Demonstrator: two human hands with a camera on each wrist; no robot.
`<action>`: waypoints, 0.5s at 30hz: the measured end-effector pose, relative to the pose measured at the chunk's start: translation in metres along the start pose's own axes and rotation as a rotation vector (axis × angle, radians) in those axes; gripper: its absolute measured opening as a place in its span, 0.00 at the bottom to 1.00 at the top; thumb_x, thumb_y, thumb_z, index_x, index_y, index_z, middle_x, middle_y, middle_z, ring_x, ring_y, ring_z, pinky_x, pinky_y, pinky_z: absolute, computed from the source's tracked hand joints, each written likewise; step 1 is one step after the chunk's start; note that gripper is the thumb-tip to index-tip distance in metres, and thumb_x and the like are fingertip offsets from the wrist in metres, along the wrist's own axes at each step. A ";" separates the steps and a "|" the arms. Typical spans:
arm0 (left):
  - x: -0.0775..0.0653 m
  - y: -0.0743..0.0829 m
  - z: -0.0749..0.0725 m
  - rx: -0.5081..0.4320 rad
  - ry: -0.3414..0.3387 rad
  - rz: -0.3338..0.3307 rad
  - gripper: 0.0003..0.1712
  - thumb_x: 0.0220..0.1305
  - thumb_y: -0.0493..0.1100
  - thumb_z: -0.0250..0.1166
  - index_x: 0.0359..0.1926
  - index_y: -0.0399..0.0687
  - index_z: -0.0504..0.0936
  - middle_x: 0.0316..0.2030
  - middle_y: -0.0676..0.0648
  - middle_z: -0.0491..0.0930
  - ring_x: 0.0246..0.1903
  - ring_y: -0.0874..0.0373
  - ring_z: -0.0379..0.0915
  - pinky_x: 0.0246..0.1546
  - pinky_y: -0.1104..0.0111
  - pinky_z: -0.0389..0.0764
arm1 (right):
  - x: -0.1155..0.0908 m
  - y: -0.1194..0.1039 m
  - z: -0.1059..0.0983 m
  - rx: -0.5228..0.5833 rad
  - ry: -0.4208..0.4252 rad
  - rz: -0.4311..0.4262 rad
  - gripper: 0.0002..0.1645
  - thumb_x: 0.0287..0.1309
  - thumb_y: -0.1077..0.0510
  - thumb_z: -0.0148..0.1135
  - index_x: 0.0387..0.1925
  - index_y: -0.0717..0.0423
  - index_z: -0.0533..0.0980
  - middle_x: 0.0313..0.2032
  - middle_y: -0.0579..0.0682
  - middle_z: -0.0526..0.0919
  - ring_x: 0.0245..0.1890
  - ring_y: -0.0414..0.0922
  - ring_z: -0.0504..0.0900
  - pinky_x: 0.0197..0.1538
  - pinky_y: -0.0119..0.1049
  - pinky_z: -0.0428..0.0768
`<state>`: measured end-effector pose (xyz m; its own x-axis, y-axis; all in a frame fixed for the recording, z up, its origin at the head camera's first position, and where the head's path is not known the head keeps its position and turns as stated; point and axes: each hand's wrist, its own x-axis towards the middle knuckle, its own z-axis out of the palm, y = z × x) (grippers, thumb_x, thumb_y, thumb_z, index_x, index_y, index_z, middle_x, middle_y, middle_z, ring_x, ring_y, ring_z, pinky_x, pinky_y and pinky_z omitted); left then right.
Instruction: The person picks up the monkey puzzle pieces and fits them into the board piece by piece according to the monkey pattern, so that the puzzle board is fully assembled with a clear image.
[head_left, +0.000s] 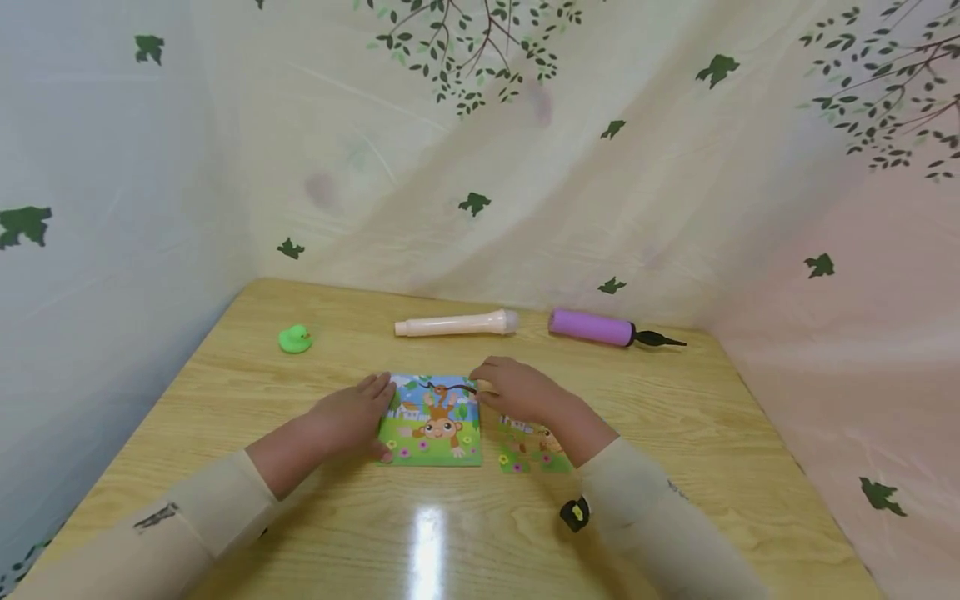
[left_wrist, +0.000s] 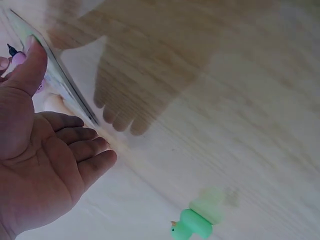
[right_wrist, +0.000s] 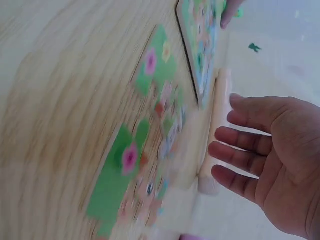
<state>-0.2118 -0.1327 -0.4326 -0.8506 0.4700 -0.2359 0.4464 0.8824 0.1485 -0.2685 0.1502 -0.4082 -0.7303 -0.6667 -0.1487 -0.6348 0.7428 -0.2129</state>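
Observation:
A colourful monkey puzzle board (head_left: 433, 423) lies flat on the wooden table (head_left: 712, 433). My left hand (head_left: 348, 417) rests at its left edge. In the left wrist view that hand (left_wrist: 45, 165) has relaxed fingers and its thumb touches the board's edge (left_wrist: 60, 82). My right hand (head_left: 517, 392) hovers at the board's upper right corner, fingers loosely spread and holding nothing (right_wrist: 275, 170). Loose puzzle pieces (head_left: 525, 454) with green grass and pink flowers lie right of the board, partly under my right wrist; they are blurred in the right wrist view (right_wrist: 150, 150).
A green rubber duck (head_left: 295, 338) sits at the back left, also in the left wrist view (left_wrist: 192, 222). A cream tube (head_left: 457, 324) and a purple balloon pump (head_left: 592, 327) lie along the back edge. Leaf-print curtains enclose the table on three sides.

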 end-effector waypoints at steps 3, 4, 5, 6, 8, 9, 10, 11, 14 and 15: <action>-0.005 -0.004 0.004 0.011 0.035 0.025 0.61 0.54 0.66 0.68 0.72 0.27 0.54 0.74 0.30 0.48 0.73 0.34 0.46 0.72 0.48 0.57 | -0.017 0.013 -0.003 -0.031 0.014 0.033 0.22 0.69 0.51 0.58 0.60 0.57 0.75 0.56 0.53 0.79 0.57 0.50 0.76 0.59 0.47 0.77; -0.007 -0.004 0.004 0.012 0.045 0.031 0.61 0.54 0.66 0.68 0.72 0.27 0.55 0.74 0.30 0.48 0.73 0.33 0.46 0.72 0.48 0.57 | -0.023 0.016 -0.003 -0.044 0.010 0.039 0.22 0.68 0.51 0.59 0.58 0.57 0.76 0.54 0.53 0.79 0.56 0.50 0.78 0.58 0.46 0.78; -0.008 -0.004 0.005 0.014 0.054 0.037 0.60 0.55 0.67 0.67 0.72 0.27 0.55 0.74 0.30 0.49 0.73 0.33 0.46 0.72 0.48 0.58 | -0.028 0.019 -0.003 -0.051 0.005 0.041 0.20 0.67 0.52 0.60 0.56 0.57 0.78 0.51 0.52 0.80 0.53 0.50 0.79 0.56 0.46 0.79; -0.010 -0.004 0.005 0.013 0.063 0.045 0.59 0.56 0.66 0.67 0.72 0.27 0.56 0.74 0.29 0.49 0.73 0.33 0.47 0.71 0.47 0.58 | -0.033 0.021 -0.001 -0.059 0.000 0.042 0.19 0.66 0.52 0.61 0.54 0.57 0.79 0.49 0.52 0.81 0.50 0.49 0.79 0.53 0.45 0.80; -0.012 -0.003 0.005 0.007 0.068 0.047 0.58 0.57 0.66 0.66 0.72 0.27 0.56 0.74 0.30 0.49 0.73 0.33 0.47 0.72 0.47 0.57 | -0.042 0.024 0.003 -0.079 -0.012 0.049 0.17 0.64 0.51 0.63 0.49 0.56 0.81 0.44 0.49 0.81 0.45 0.47 0.80 0.49 0.43 0.81; -0.012 -0.003 0.005 0.001 0.067 0.044 0.58 0.57 0.66 0.66 0.72 0.27 0.56 0.74 0.30 0.50 0.73 0.33 0.47 0.72 0.47 0.57 | -0.045 0.025 0.005 -0.093 -0.019 0.052 0.16 0.64 0.50 0.64 0.48 0.55 0.81 0.43 0.48 0.81 0.44 0.46 0.79 0.47 0.42 0.81; -0.013 -0.002 0.005 -0.009 0.064 0.041 0.58 0.58 0.66 0.66 0.72 0.28 0.56 0.74 0.31 0.50 0.73 0.34 0.46 0.72 0.46 0.57 | -0.048 0.025 0.007 -0.108 -0.025 0.058 0.16 0.63 0.49 0.64 0.46 0.54 0.82 0.41 0.47 0.81 0.43 0.45 0.79 0.46 0.42 0.81; -0.014 -0.002 0.005 -0.014 0.059 0.037 0.58 0.58 0.66 0.65 0.72 0.28 0.56 0.74 0.31 0.50 0.73 0.34 0.46 0.72 0.46 0.57 | -0.050 0.025 0.009 -0.122 -0.030 0.068 0.16 0.62 0.47 0.65 0.45 0.53 0.82 0.40 0.46 0.81 0.42 0.45 0.78 0.45 0.41 0.81; -0.014 -0.002 0.005 -0.021 0.042 0.026 0.57 0.59 0.67 0.64 0.72 0.29 0.56 0.74 0.33 0.51 0.74 0.35 0.46 0.72 0.46 0.57 | -0.054 0.023 0.014 -0.173 -0.034 0.095 0.17 0.60 0.45 0.66 0.42 0.52 0.82 0.38 0.45 0.80 0.40 0.44 0.77 0.43 0.40 0.80; -0.014 -0.002 0.005 -0.019 0.039 0.027 0.56 0.60 0.67 0.64 0.72 0.29 0.56 0.74 0.33 0.52 0.74 0.35 0.46 0.71 0.46 0.57 | -0.055 0.022 0.015 -0.185 -0.032 0.103 0.16 0.60 0.44 0.66 0.41 0.52 0.82 0.38 0.45 0.80 0.40 0.44 0.76 0.43 0.40 0.80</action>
<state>-0.1994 -0.1410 -0.4340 -0.8485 0.4925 -0.1938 0.4645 0.8685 0.1731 -0.2381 0.2023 -0.4194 -0.7872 -0.5862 -0.1916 -0.5949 0.8036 -0.0145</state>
